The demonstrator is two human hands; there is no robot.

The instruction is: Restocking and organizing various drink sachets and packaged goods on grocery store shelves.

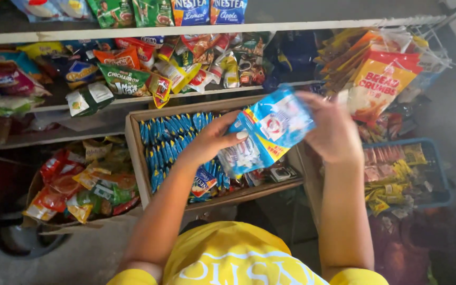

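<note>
blue and white foil catches the light first: a strip of sachets [270,132] held up between our two hands above the wooden tray [133,153]. our left hand [215,140] is closed on its lower end, thumb on top, and our right hand [331,129] grips the upper end, fingers curled over the edge, a little blurred. the strip's long axis runs on a slant, from low by the left hand to high by the right, its printed face turned up towards us. just below the left hand, rows of blue sachets [172,137] stand packed on edge in the tray. we judge the strip is being handled for stocking; setting it down would call for lowering it and turning it to match those rows. beyond the right hand hang orange breadcrumb packs [378,84].
</note>
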